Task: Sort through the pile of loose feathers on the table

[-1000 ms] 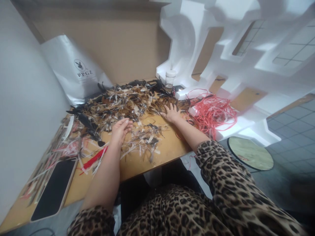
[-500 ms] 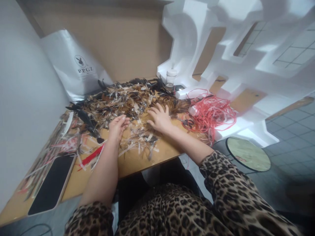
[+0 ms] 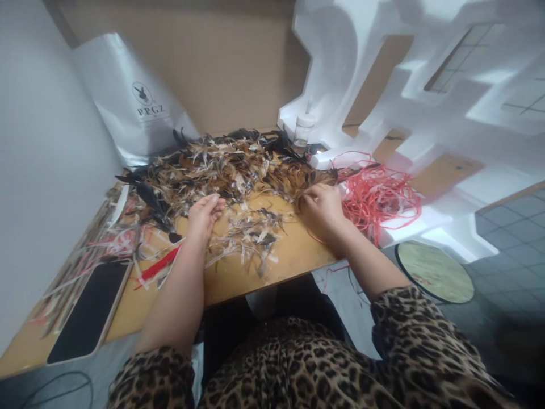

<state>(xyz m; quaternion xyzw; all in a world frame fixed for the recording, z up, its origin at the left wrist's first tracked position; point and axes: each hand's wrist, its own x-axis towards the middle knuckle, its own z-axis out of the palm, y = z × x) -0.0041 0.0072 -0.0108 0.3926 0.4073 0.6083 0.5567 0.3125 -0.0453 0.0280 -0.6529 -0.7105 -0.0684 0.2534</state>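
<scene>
A large pile of brown, black and pale feathers (image 3: pixel 213 165) covers the back of the wooden table (image 3: pixel 238 284). My left hand (image 3: pixel 203 216) is at its front edge, thumb and fingertips pressed together; whatever they pinch is too small to make out. Between my hands lies a looser scatter of pale feather bits (image 3: pixel 251 236). At the right my right hand (image 3: pixel 326 207) is bent down to the table with curled fingers, beside a tangle of red plastic string (image 3: pixel 378 196). What is under its fingers is hidden.
A phone (image 3: pixel 89 312) lies at the left edge beside thin sticks (image 3: pixel 80 272) and a red strip (image 3: pixel 159 266). Behind stand a silver bag (image 3: pixel 128 102) and a small jar (image 3: pixel 304 132). White foam packaging (image 3: pixel 340 68) rises at the right, above a round stool (image 3: pixel 434 272).
My right hand went from the feathers leftward over the scatter, then right to the spot by the red string where scissors showed, its spread fingers now curled. My left hand stayed nearly still.
</scene>
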